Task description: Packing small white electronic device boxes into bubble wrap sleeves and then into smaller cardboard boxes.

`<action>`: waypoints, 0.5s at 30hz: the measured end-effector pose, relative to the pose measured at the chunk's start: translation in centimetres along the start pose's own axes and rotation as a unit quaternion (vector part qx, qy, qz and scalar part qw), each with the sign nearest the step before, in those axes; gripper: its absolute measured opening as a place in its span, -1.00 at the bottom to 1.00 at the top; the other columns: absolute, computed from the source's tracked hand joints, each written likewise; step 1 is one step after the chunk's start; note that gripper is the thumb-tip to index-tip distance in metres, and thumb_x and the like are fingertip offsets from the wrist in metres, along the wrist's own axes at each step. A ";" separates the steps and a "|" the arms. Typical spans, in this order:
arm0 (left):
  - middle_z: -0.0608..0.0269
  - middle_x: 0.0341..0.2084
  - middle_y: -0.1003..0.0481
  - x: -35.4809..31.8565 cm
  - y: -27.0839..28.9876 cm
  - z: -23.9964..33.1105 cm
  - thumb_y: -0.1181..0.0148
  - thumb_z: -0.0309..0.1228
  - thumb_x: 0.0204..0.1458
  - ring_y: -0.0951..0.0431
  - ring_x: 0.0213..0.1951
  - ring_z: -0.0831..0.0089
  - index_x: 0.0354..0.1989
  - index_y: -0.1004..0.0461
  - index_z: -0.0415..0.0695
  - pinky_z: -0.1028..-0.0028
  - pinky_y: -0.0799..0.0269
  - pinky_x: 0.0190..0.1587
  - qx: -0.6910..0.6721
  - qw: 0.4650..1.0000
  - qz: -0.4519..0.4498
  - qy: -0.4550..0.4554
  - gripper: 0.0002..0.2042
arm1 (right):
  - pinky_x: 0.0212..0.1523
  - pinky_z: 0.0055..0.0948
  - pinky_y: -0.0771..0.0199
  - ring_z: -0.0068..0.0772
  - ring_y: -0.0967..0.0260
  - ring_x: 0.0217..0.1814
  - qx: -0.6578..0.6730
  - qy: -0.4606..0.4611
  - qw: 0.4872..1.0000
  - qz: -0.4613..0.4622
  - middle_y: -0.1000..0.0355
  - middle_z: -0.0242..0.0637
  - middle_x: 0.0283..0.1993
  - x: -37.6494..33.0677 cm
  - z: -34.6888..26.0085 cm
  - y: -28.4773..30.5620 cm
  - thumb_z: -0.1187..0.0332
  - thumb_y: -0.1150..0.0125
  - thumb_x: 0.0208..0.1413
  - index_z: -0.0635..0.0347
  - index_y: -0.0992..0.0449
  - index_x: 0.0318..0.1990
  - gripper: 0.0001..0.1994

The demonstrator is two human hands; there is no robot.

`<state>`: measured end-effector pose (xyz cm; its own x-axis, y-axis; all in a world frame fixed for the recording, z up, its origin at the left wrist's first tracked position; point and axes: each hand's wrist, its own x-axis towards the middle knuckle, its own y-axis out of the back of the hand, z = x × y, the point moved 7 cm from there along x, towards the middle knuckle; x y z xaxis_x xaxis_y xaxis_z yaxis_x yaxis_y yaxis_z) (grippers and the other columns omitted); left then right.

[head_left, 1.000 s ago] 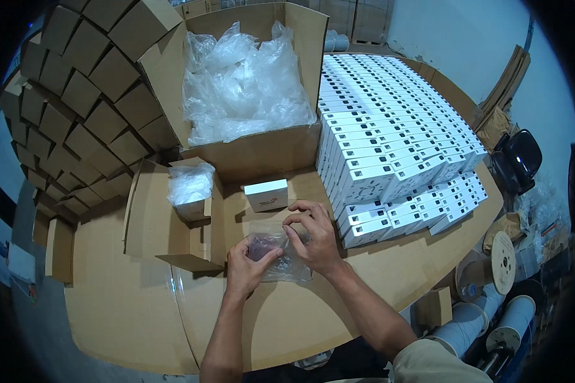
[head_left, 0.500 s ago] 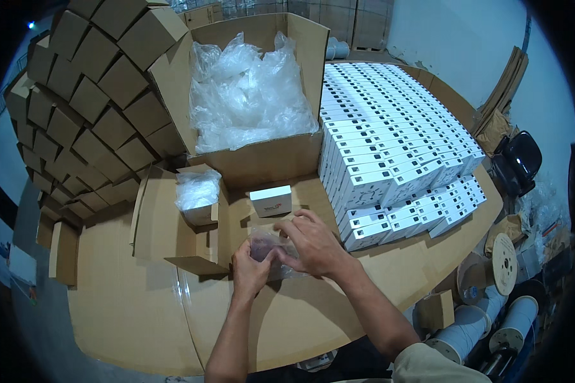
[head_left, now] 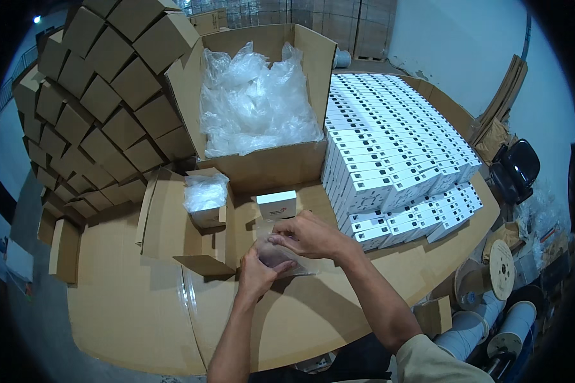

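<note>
A clear plastic bag [head_left: 271, 255] is between my hands above the cardboard-covered table. My left hand [head_left: 259, 273] grips its lower left side, with the thumb pressed over the film. Fingers of my right hand [head_left: 310, 236] pinch its upper part. Just beyond them stands a small white box [head_left: 276, 205] with a small red mark on its front. To the left, an open cardboard carton [head_left: 201, 249] holds a bundle of clear bags [head_left: 206, 191].
Behind sits a large open carton [head_left: 255, 163] heaped with clear plastic bags [head_left: 255, 102]. Stacked white boxes [head_left: 390, 159] fill the right side of the table. Brown cartons [head_left: 102, 102] are piled at the left. Cable spools [head_left: 501, 268] stand beyond the table's right edge.
My right hand has shifted from the bag's right side to its upper part, fingers now pinched together. The whole view has tilted slightly.
</note>
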<state>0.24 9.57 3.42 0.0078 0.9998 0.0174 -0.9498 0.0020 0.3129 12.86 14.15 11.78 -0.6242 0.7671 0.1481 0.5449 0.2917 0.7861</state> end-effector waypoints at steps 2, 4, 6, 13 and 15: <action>0.10 -0.20 -0.62 0.1 -0.1 -1.1 -0.65 -0.33 -0.31 -0.63 -0.18 0.34 0.00 -0.49 -0.21 0.33 -0.55 -0.08 -0.019 0.999 -0.018 0.027 -0.36 | -0.36 -0.18 -0.43 -0.04 -0.48 -0.46 0.014 0.034 0.999 0.010 -0.52 -0.01 -0.47 0.2 -0.7 0.2 0.28 -0.27 0.18 0.23 -0.65 -0.26 -0.81; 0.12 -0.21 -0.62 0.2 -0.2 -1.7 -0.65 -0.33 -0.31 -0.63 -0.18 0.35 0.00 -0.50 -0.22 0.34 -0.55 -0.09 -0.038 0.998 -0.024 0.046 -0.37 | -0.39 -0.22 -0.43 -0.08 -0.47 -0.48 0.041 0.051 0.998 0.024 -0.54 -0.04 -0.47 0.3 -0.1 0.0 0.29 -0.29 0.17 0.22 -0.66 -0.26 -0.82; 0.14 -0.21 -0.62 0.1 -0.2 -1.9 -0.65 -0.32 -0.31 -0.62 -0.19 0.36 0.00 -0.50 -0.22 0.35 -0.55 -0.09 -0.057 0.996 -0.028 0.066 -0.37 | -0.42 -0.26 -0.43 -0.12 -0.47 -0.49 0.070 0.070 0.994 0.037 -0.55 -0.07 -0.46 0.2 0.0 0.3 0.30 -0.32 0.15 0.20 -0.68 -0.27 -0.84; 0.12 -0.22 -0.61 -0.2 0.0 -0.4 -0.65 -0.28 -0.28 -0.61 -0.18 0.41 -0.07 -0.53 -0.29 0.40 -0.55 -0.12 -0.077 0.992 -0.058 0.084 -0.41 | -0.23 -0.16 -0.40 -0.08 -0.47 -0.43 0.069 0.099 0.992 0.021 -0.58 -0.14 -0.43 -0.2 0.3 0.5 0.23 -0.27 0.12 0.16 -0.69 -0.28 -0.79; 0.11 -0.22 -0.61 0.0 -0.2 -1.0 -0.65 -0.27 -0.28 -0.61 -0.19 0.41 -0.07 -0.53 -0.30 0.40 -0.55 -0.12 -0.096 0.990 -0.070 0.071 -0.41 | -0.16 -0.18 -0.39 -0.13 -0.49 -0.40 0.059 0.106 0.993 0.010 -0.60 -0.18 -0.42 -0.3 0.0 0.5 0.23 -0.25 0.13 0.14 -0.70 -0.28 -0.79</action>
<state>0.12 9.62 2.41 0.1133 0.9818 -0.1522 -0.9844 0.1317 0.1168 13.28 14.05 12.14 -0.7103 0.6388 0.2956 0.6116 0.3521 0.7085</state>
